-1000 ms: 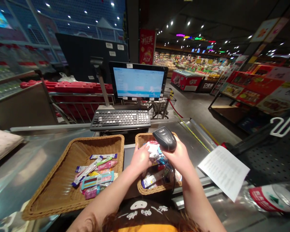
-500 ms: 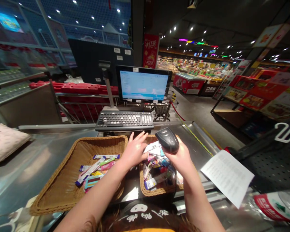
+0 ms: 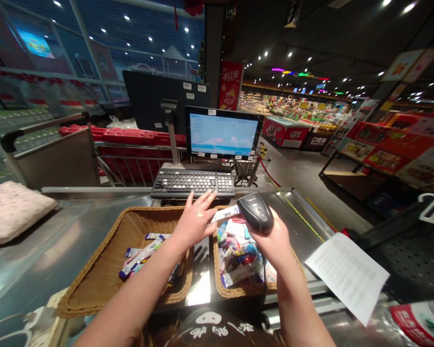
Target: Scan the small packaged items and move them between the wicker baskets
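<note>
The right hand point(image 3: 269, 238) is closed around a scanner point(image 3: 255, 213), held above the right basket point(image 3: 238, 291). The left hand point(image 3: 192, 222) is open, fingers spread, holding nothing, just beside a white packet point(image 3: 224, 213).

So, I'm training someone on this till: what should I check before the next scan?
Scanner in right hand: ok, gripped firmly in the palm.
Left hand: ok, open, fingers spread, appears to hold nothing.
Packet beside the scanner: cannot tell whether its barcode faces the scanner's window.
Right basket: ok, packets heaped inside.
Screen: ok, lit.
</note>
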Demonstrator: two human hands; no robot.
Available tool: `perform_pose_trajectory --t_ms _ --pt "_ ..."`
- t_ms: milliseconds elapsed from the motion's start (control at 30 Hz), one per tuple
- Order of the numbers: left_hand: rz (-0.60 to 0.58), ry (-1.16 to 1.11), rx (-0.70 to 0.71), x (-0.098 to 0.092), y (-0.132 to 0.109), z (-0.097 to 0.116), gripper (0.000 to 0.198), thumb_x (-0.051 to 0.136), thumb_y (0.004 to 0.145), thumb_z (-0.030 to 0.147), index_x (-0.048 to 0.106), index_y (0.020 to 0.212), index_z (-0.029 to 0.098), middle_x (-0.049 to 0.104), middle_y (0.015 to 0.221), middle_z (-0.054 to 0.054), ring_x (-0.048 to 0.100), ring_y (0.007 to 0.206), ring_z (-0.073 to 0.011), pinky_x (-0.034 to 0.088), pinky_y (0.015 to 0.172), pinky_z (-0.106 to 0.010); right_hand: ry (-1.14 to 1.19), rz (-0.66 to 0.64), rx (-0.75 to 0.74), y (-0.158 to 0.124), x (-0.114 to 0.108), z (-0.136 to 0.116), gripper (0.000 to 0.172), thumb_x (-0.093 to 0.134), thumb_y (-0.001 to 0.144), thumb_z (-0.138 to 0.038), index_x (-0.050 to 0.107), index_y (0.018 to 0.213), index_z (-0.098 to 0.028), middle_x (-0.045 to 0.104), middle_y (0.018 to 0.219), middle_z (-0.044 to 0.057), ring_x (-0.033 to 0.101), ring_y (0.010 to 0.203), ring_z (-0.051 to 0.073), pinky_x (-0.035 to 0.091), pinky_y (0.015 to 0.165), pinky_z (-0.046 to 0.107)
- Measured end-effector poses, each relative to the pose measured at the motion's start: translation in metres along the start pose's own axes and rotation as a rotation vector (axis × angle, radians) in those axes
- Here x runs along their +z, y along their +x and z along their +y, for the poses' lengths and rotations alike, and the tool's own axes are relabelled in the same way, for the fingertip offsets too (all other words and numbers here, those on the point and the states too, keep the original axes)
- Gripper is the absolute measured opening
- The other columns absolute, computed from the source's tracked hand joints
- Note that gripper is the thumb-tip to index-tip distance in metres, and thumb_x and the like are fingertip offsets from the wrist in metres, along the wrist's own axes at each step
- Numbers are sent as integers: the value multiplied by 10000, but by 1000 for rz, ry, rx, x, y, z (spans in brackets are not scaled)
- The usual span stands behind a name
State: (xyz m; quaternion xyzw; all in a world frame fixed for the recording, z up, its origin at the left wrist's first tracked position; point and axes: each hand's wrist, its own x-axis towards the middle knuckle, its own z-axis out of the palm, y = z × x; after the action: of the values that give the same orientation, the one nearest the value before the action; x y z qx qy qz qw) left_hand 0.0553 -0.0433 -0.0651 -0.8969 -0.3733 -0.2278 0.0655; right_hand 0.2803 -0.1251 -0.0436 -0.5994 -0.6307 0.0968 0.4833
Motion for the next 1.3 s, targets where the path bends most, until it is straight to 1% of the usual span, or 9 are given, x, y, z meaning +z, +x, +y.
perform_pose_trajectory --t_ms 67,200,267,367,567,733,933,1167,1300 --pt "20 23 -4 -5 -1 -4 230 578 849 273 699 1040 231 367 1557 -114 314 1453 -304 112 1179 -626 2 1 -2 -1 1 -3 371 663 751 -404 647 1039 -170 701 971 115 630 1065 319 492 967 494" --pt "67 50 -18 -15 -1 -14 189 595 831 253 708 977 214 376 1549 -133 328 1445 -316 119 1178 -622 10 24 -17 -3 3 -6 474 677 750 -423 616 1138 -157 674 1101 146 634 1044 317 471 995 526" --pt "86 60 -20 -20 -1 -20 194 599 827 249 711 981 211 373 1551 -133 329 1444 -321 116 1177 -624 13 19 -41 -3 5 -8 464 681 749 -409 618 1134 -157 672 1101 148 632 1057 322 463 1008 532" --pt "103 77 -17 -27 -1 -28 205 592 830 249 716 990 216 370 1555 -125 324 1446 -324 115 1175 -628 8 -1 -86 -2 8 -10 446 675 751 -367 624 1143 -161 671 1131 153 609 1135 337 451 1032 538" --pt "126 113 -23 -38 -3 -42 222 610 813 252 718 1002 211 368 1553 -136 338 1438 -336 112 1172 -635 -32 -23 -144 0 20 -18 548 647 756 -338 580 1263 -142 594 1332 182 524 1291 348 400 1101 542" --pt "162 126 -47 -46 -8 -53 217 616 805 249 720 995 226 367 1557 -114 334 1440 -335 108 1169 -644 -14 -91 -206 -2 32 -30 536 635 755 -286 569 1273 -168 609 1316 149 517 1302 330 411 1102 523" --pt "184 168 -60 -55 -14 -64 219 614 808 254 716 997 214 376 1549 -136 355 1429 -334 102 1168 -645 26 -152 -198 -6 47 -40 591 637 723 -240 539 1302 -165 595 1328 157 518 1301 328 392 1119 528" --pt "232 192 -70 -59 -20 -78 233 589 839 259 723 1026 228 400 1537 -125 376 1416 -338 115 1163 -655 38 -185 -216 -8 56 -47 587 617 694 -215 557 1276 -172 631 1271 147 512 1310 342 410 1104 541" --pt "229 214 -63 -62 -23 -83 243 607 809 253 722 1022 224 379 1547 -130 378 1414 -344 116 1161 -660 42 -194 -218 -10 61 -49 611 610 685 -200 547 1293 -186 622 1293 142 512 1314 328 405 1113 534"
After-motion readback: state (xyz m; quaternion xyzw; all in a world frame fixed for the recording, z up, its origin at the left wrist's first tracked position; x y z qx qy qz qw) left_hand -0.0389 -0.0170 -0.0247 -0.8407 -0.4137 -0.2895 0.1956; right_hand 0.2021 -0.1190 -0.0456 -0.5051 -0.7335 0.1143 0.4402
